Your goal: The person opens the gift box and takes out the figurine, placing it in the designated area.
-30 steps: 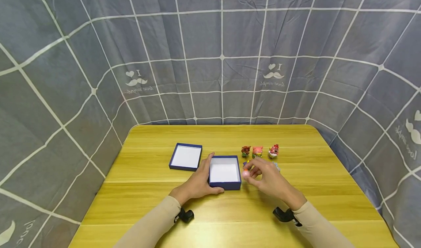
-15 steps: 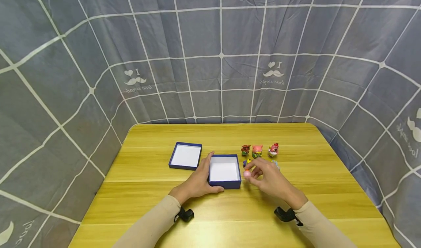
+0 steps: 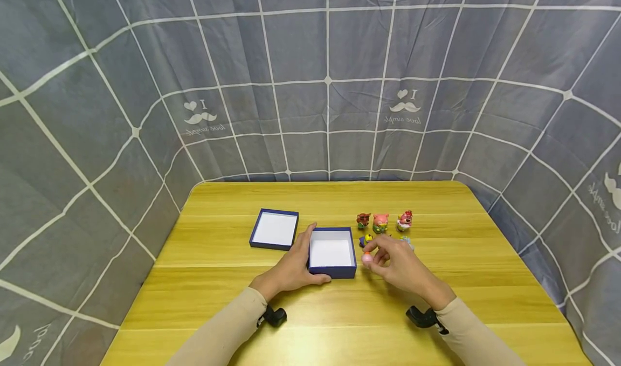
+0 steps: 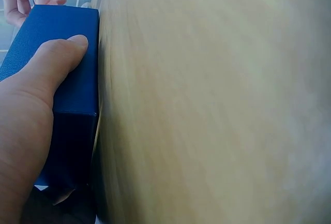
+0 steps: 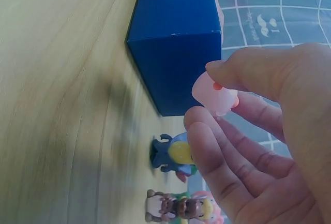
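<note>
My left hand (image 3: 295, 268) holds the left side of an open dark-blue box (image 3: 335, 272), its thumb across the front wall and its fingers around the left side. White lines the box, and nothing lies inside. Just right of the box, my right hand (image 3: 402, 264) pinches a small pale-pink figurine (image 5: 208, 92) with orange bits between thumb and fingers, above the table. Part of the figurine is hidden by the fingers. Beneath and beyond that hand stands a blue-and-yellow figurine (image 3: 367, 240). A light-blue figurine (image 3: 407, 241) is partly covered by the hand.
The box's lid (image 3: 274, 229) lies inside-up to the left of the box. Behind the right hand, a brown figurine (image 3: 363, 220), a pink pig figurine (image 3: 380, 223) and a red-and-pink figurine (image 3: 405, 221) stand in a row. A grey checked curtain (image 3: 301, 107) surrounds the wooden table (image 3: 310, 323).
My right hand, with the pink figurine pinched in it, has shifted slightly right, away from the box. The left hand and the box stay in place.
</note>
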Motion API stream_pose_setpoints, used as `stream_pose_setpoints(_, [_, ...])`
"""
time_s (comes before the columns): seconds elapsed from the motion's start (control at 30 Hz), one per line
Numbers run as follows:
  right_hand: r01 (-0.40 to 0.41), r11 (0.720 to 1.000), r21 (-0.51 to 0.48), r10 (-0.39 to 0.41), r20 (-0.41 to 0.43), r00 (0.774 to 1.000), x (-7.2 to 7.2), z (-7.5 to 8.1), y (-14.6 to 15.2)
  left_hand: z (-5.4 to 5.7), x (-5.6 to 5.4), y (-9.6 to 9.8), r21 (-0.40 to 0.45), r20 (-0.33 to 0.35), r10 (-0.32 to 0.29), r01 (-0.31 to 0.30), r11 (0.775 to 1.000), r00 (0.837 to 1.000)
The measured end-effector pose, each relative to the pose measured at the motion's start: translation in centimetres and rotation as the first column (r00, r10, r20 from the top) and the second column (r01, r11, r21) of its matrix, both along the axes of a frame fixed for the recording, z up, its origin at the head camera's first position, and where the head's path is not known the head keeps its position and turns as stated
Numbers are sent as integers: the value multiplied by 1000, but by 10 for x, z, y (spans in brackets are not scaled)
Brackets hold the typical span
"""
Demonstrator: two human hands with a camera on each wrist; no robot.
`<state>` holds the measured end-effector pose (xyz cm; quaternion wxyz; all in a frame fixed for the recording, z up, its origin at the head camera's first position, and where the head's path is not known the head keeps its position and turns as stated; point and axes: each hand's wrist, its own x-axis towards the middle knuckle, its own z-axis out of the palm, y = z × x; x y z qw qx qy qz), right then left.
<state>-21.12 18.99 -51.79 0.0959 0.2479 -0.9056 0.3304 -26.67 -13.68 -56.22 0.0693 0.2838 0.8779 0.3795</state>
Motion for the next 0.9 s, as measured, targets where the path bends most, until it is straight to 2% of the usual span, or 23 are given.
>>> stream_pose_setpoints(0.6, [6,1000,30,-7,38,999,-3,-13,8,1,0,0,5,2,2,-2,1000,1000])
stream_pose_setpoints(0.9, [33,995,91,-39,69,997,-1,-13,11,0,1,0,3,10,7,-7,1000,1000])
